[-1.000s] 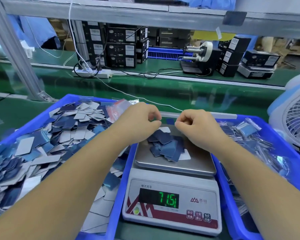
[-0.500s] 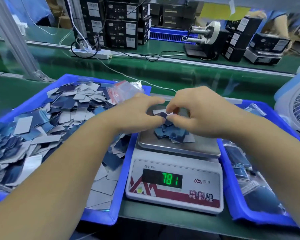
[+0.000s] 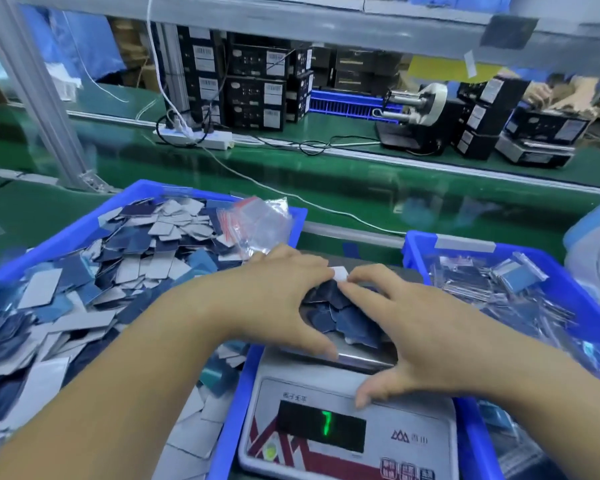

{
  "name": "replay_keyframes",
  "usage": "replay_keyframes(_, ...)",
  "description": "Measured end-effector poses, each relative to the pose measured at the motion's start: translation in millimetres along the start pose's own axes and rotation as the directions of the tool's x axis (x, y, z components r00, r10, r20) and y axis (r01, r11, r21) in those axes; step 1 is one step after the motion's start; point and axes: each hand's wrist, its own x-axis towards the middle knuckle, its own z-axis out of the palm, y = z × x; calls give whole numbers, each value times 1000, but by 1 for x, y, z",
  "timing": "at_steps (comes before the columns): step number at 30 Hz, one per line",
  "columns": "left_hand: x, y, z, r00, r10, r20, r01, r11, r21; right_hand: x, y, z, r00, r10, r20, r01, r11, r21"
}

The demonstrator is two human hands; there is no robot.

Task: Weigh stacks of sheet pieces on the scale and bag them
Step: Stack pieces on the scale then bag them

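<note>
Both hands lie spread, fingers nearly straight, over the small heap of dark blue sheet pieces (image 3: 340, 318) on the steel pan of the white digital scale (image 3: 347, 427). Left hand (image 3: 278, 299) covers the heap's left side, thumb reaching down to the pan's front edge. Right hand (image 3: 406, 327) covers the right side, fingertips pressing on the pieces, thumb resting on the scale housing above the display. Where the fingertips of both hands meet, one white piece (image 3: 340, 273) shows; whether it is pinched cannot be told. Display reads a green 7.

Left of the scale, a blue plastic bin (image 3: 94, 216) holds loose blue and grey sheet pieces and a bundle of clear zip bags (image 3: 257, 220). Right of the scale, a second blue bin (image 3: 568, 271) holds filled clear bags.
</note>
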Motion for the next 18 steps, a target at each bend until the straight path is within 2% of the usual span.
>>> replay_keyframes(14,1,1,1,992,-2,-124,-15,990,-138,3,-8,7,997,-5,-79,13,995,101)
replay_keyframes(18,-3,4,0,992,-6,-128,-14,988,-154,3,-6,7,990,-54,-134,72,989,132)
